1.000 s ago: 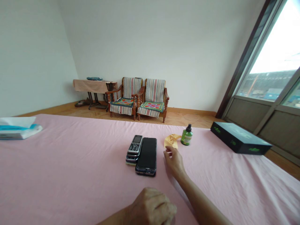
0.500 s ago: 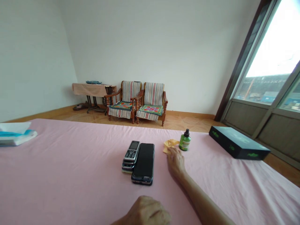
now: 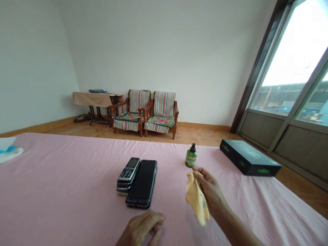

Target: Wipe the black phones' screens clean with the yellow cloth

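Observation:
My right hand (image 3: 208, 188) pinches a crumpled yellow cloth (image 3: 196, 200) by one corner, and the cloth hangs down over the pink bedsheet (image 3: 77, 177). Just beyond that hand stands a small green bottle (image 3: 191, 157) with a black cap. At the bottom edge, my left hand (image 3: 142, 229) hovers empty, its fingers loosely curled, nearest a black smartphone (image 3: 141, 182). That phone lies on another dark phone. Alongside is a small stack of keypad phones (image 3: 128, 173). The lower phones are mostly hidden.
A black box with green marks (image 3: 247, 159) lies at the sheet's right side, near a tall window (image 3: 287, 68). A tissue packet (image 3: 7, 152) sits at the left edge. Beyond the sheet's far edge are two wooden armchairs (image 3: 143, 114) and a covered table (image 3: 96, 99).
My right hand has lifted the yellow cloth off the sheet and drawn it towards me. My left hand has risen slightly into view with its fingers parted. The view has swung slightly.

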A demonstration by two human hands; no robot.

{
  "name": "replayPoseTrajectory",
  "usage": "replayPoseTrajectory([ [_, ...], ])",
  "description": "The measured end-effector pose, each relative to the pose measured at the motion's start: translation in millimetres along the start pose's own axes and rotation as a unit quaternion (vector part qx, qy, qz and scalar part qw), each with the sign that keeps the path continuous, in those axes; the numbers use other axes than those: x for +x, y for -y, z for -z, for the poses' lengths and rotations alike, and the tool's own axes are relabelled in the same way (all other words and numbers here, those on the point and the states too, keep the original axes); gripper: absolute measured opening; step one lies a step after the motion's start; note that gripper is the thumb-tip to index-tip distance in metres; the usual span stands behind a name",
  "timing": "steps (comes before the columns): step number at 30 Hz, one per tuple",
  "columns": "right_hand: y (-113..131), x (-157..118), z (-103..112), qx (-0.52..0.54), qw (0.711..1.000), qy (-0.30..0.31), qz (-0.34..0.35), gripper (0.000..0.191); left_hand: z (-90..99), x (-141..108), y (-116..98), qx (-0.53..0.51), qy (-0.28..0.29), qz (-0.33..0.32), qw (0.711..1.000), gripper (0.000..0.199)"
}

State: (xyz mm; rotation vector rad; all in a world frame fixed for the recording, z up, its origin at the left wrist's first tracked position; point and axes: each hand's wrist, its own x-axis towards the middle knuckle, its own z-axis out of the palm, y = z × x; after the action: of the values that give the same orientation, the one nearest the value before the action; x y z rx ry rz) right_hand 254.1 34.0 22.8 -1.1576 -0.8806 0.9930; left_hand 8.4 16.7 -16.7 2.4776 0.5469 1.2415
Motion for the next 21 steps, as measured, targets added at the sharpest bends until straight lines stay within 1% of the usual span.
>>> replayPoseTrajectory([
  [1,2.1,-4.7,0.7,0.031,0.999,0.019,-0.03,0.038,-0.3,1.9,-3.9,-0.025,0.001,0.04,0.999,0.025],
  [3,3.7,-12.8,0.8,0.093,0.992,0.045,-0.077,0.04,-5.2,7.2,-12.0,-0.086,0.01,0.121,0.989,0.023],
  [4,3.2,-16.3,0.5,0.116,0.988,0.051,-0.088,0.04,-9.7,10.8,-15.9,-0.13,0.018,0.161,0.978,0.022],
  [5,1.9,-19.4,-0.1,0.129,0.986,0.051,-0.088,0.039,-15.4,15.2,-19.6,-0.182,0.024,0.204,0.961,0.025],
  [6,0.0,-22.4,-0.8,0.134,0.986,0.051,-0.084,0.038,-21.7,20.2,-22.9,-0.246,0.033,0.243,0.938,0.033],
  [7,-2.1,-25.3,-1.4,0.132,0.987,0.053,-0.076,0.037,-28.3,25.7,-25.6,-0.321,0.033,0.272,0.907,0.043],
  [8,-4.2,-28.0,-1.8,0.124,0.988,0.057,-0.067,0.036,-34.6,31.3,-27.7,-0.393,0.039,0.294,0.871,0.048],
  [9,-5.9,-30.5,-2.0,0.11,0.99,0.063,-0.058,0.035,-40.3,36.7,-29.1,-0.447,0.049,0.316,0.836,0.047],
  [10,-7.0,-32.7,-2.0,0.094,0.992,0.07,-0.048,0.035,-45.0,41.5,-29.7,-0.481,0.048,0.341,0.806,0.043],
  [11,-7.4,-34.4,-1.6,0.078,0.993,0.079,-0.041,0.036,-48.5,45.4,-29.7,-0.497,0.039,0.371,0.783,0.041],
  [12,-7.3,-35.6,-1.0,0.066,0.993,0.086,-0.037,0.037,-50.8,48.4,-29.0,-0.502,0.032,0.4,0.766,0.04],
  [13,-6.7,-36.1,-0.2,0.058,0.994,0.089,-0.036,0.037,-52.1,50.4,-28.0,-0.503,0.015,0.422,0.754,0.04],
  [15,-5.1,-35.2,1.8,0.052,0.994,0.083,-0.042,0.038,-51.9,52.4,-25.7,-0.511,-0.027,0.446,0.734,0.037],
  [18,-4.1,-30.8,5.0,0.053,0.996,0.048,-0.06,0.04,-48.5,53.4,-23.8,-0.546,-0.087,0.454,0.699,0.033],
  [19,-4.3,-29.1,6.0,0.051,0.995,0.04,-0.07,0.041,-47.3,53.8,-23.8,-0.554,-0.1,0.454,0.69,0.033],
  [21,-5.0,-26.1,8.5,0.032,0.995,0.028,-0.09,0.04,-45.2,54.7,-24.3,-0.558,-0.124,0.452,0.685,0.035],
])
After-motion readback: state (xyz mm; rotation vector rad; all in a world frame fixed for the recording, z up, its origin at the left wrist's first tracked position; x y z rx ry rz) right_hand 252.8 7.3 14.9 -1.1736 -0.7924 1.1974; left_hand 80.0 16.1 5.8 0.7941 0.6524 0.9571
